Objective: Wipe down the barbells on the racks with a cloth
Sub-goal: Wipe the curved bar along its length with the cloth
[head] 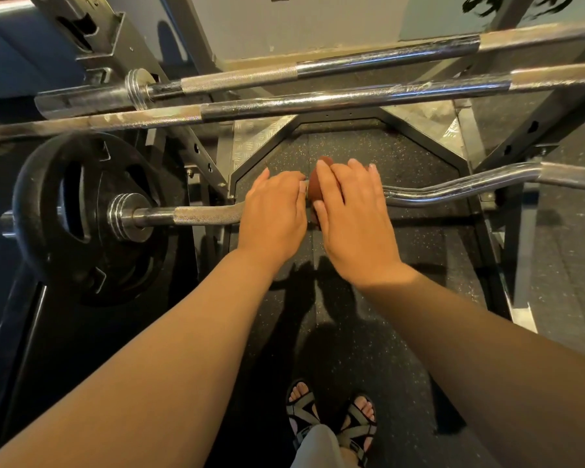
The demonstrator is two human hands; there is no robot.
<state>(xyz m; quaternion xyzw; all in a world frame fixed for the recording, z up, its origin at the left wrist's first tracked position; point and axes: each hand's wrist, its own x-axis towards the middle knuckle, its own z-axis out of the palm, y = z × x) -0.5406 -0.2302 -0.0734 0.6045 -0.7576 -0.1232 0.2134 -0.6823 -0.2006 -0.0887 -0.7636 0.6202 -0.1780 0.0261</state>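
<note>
Two straight barbells [352,98] behind curl bar [203,214]; plate [48,211] on its left end.

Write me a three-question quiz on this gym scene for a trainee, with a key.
1. Multiple choice: the brown cloth on the bar is under which hand? A) left hand B) right hand C) neither
2. True or false: the weight plate sits on the right end of the curl bar.
3. Short answer: what footwear shows at the bottom of the view?

Key: 1) B. 2) False: the plate is on the left end. 3) Sandals.
</note>
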